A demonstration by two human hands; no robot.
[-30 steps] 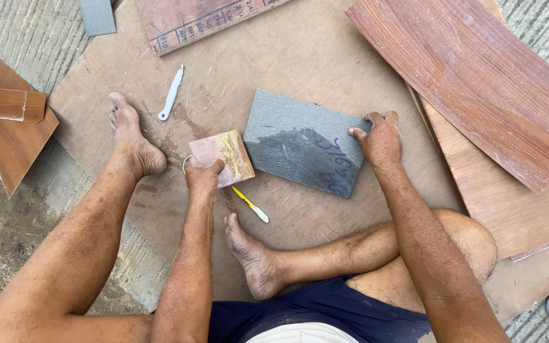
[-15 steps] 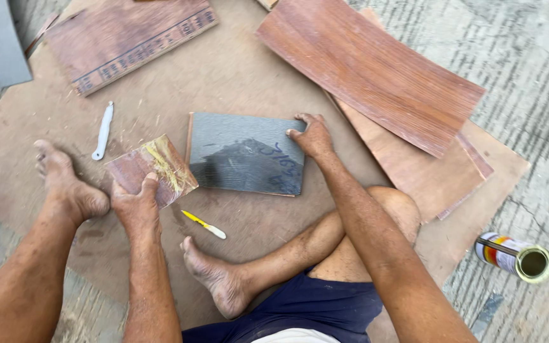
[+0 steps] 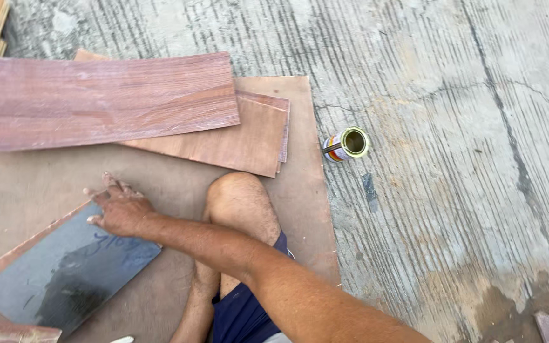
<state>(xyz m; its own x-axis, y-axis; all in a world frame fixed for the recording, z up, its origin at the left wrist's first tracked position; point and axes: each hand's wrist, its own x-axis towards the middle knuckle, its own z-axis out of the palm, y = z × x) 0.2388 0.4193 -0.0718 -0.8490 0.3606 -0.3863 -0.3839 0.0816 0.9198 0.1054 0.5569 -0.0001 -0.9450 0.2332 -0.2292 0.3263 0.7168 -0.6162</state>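
Note:
My right hand [image 3: 120, 208] rests flat, fingers spread, on the upper corner of a dark grey sheet [image 3: 65, 273] that lies on a brown board [image 3: 20, 184] on the ground. The grey sheet has a shiny wet patch in its middle. My left hand is out of the picture. My bent knee [image 3: 241, 198] sits just right of the hand. An open small tin can [image 3: 347, 144] lies on its side on the concrete, to the right of the board.
Long reddish wood-grain veneer sheets [image 3: 96, 98] lie stacked at the top left, overlapping the board. Grooved concrete floor [image 3: 465, 159] fills the right half. A small wooden piece [image 3: 7, 331] shows at the bottom left edge.
The view has swung to the right: the can now sits near the middle, and my left hand with its small wooden piece has left the picture. My right hand stays on the grey sheet.

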